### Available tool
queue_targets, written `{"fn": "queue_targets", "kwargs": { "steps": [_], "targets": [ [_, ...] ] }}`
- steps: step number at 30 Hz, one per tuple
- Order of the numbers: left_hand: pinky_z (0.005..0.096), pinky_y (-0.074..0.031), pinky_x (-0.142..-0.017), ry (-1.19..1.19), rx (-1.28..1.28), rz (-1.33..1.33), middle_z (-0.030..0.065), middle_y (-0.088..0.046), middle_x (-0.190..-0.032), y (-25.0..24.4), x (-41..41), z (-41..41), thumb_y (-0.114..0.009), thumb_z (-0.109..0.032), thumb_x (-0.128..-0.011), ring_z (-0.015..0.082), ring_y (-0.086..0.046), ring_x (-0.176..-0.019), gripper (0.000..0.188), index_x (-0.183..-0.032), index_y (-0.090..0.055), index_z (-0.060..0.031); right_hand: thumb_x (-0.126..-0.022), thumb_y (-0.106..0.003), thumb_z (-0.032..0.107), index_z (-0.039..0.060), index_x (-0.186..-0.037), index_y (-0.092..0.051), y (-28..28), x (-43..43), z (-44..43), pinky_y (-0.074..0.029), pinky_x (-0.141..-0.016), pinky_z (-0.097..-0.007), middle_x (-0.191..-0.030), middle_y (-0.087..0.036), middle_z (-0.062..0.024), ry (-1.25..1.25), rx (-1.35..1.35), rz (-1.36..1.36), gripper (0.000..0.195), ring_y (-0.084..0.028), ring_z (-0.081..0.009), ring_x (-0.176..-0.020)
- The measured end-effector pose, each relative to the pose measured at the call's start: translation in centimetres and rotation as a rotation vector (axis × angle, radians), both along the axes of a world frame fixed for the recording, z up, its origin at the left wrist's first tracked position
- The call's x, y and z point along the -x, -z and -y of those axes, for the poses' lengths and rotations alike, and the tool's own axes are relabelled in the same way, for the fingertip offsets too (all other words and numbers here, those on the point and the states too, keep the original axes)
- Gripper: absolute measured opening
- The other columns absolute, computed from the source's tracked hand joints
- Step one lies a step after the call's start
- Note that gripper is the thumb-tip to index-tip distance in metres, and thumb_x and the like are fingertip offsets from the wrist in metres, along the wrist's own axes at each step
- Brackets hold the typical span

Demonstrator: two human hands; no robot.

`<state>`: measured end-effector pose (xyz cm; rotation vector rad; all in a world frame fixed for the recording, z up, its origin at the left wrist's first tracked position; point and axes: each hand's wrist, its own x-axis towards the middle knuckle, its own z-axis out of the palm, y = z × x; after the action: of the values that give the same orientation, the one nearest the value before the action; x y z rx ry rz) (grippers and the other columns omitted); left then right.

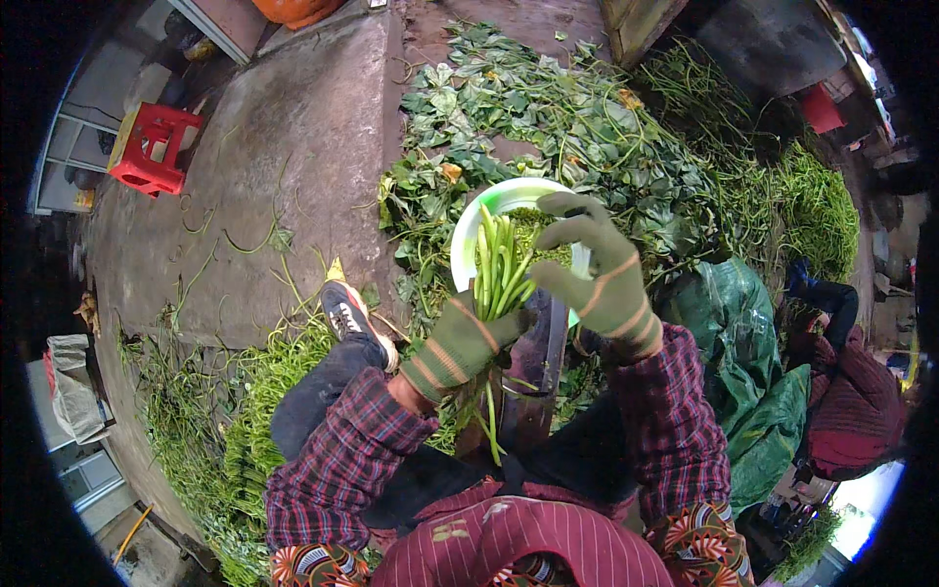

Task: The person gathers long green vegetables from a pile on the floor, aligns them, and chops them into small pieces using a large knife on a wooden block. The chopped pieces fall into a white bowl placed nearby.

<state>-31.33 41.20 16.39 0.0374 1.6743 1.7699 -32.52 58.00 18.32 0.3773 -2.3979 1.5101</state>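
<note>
My left hand (469, 337), in a green knit glove with orange stripes, grips a bundle of green stems (501, 257). Their thick ends point up and away from me, while a few thin stems (490, 422) hang below the fist. To the right of the bundle, my right hand (601, 271), gloved alike, has its fingers spread and curved with nothing visible between them. Beneath both hands is a white and green plastic basin (463, 246) holding small green bits (554, 253). A dark, flat-sided object (539, 352) stands between my legs, partly hidden by my left hand.
Leafy vines (499, 95) cover the floor ahead. Piles of green stems lie at the left (249, 418) and far right (818, 205). A green woven sack (741, 345) sits to my right, beside another person (855, 403). A red plastic stool (158, 147) is at upper left.
</note>
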Motion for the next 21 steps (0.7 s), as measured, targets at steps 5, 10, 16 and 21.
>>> {"fn": "queue_targets", "kwargs": {
  "steps": [5, 10, 16, 21],
  "targets": [
    [0.0239, -0.042, -0.045, 0.041, 0.096, -0.025, 0.0016, -0.057, -0.069, 0.6, -0.1, -0.1, -0.061, -0.011, -0.071, 0.0078, -0.052, -0.057, 0.022, -0.091, -0.055, -0.0036, -0.061, -0.065, 0.012, 0.0077, -0.073, -0.057, 0.2, -0.3, 0.9, -0.038, -0.08, -0.0351, -0.098, -0.052, -0.0099, -0.018, -0.001, 0.042, 0.015, -0.048, -0.0265, -0.093],
    [0.0254, -0.042, -0.046, -0.018, 0.058, -0.007, 0.0032, -0.057, -0.066, 0.3, -0.2, -0.2, -0.061, -0.013, -0.07, 0.0091, -0.053, -0.056, 0.023, -0.09, -0.055, -0.0028, -0.063, -0.064, 0.013, 0.0077, -0.074, -0.057, -0.1, -0.3, 0.9, -0.037, -0.081, -0.0354, -0.1, -0.052, -0.0099, -0.063, -0.007, 0.082, 0.014, -0.048, -0.0262, -0.093],
    [0.0268, -0.044, -0.052, 0.083, 0.078, -0.038, 0.0049, -0.057, -0.07, 1.6, -0.3, 0.3, -0.06, -0.009, -0.068, 0.0109, -0.054, -0.062, 0.024, -0.091, -0.054, -0.0032, -0.064, -0.062, 0.011, 0.0053, -0.072, -0.055, -0.1, -0.4, 1.1, -0.038, -0.08, -0.0352, -0.097, -0.054, -0.0102, -0.066, 0.004, 0.084, 0.012, -0.049, -0.0267, -0.092],
    [0.0234, -0.043, -0.056, 0.102, 0.002, -0.181, 0.0028, -0.056, -0.073, 0.7, -0.3, -0.3, -0.055, -0.003, -0.068, 0.0114, -0.054, -0.066, 0.019, -0.087, -0.053, -0.0021, -0.065, -0.06, 0.009, 0.0029, -0.07, -0.054, 1.2, -0.3, 1.6, -0.041, -0.076, -0.0351, -0.092, -0.055, -0.012, 0.146, -0.045, 0.038, 0.01, -0.052, -0.0286, -0.086]
  ]
}}
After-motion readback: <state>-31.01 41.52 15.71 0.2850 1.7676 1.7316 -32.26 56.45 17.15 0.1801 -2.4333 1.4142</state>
